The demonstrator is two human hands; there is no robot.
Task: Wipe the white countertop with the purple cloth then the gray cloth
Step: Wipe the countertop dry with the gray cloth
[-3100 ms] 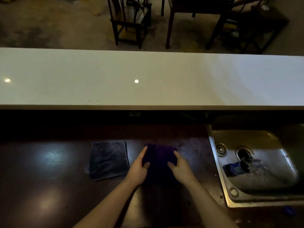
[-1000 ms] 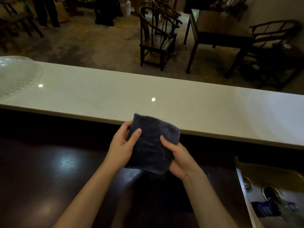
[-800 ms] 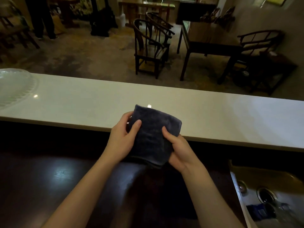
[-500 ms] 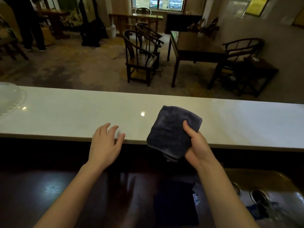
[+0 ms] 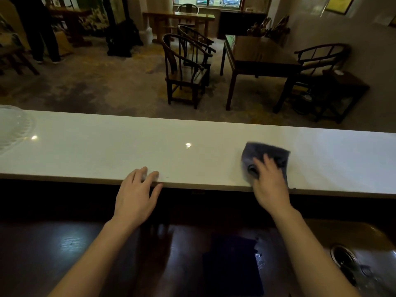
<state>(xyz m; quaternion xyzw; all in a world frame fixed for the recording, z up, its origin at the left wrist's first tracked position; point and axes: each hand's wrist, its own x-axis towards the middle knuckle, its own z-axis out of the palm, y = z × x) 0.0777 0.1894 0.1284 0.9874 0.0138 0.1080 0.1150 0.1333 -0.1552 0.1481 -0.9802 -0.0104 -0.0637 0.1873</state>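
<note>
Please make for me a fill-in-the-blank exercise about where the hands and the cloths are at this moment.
The right hand presses the gray cloth onto the white countertop, while the left hand holds ____.
The purple cloth lies on the dark lower counter, ____ the two forearms.
The sink is on the ____ side of the purple cloth.
Missing words: nothing; between; right.

glossy white countertop, plush gray cloth
</note>
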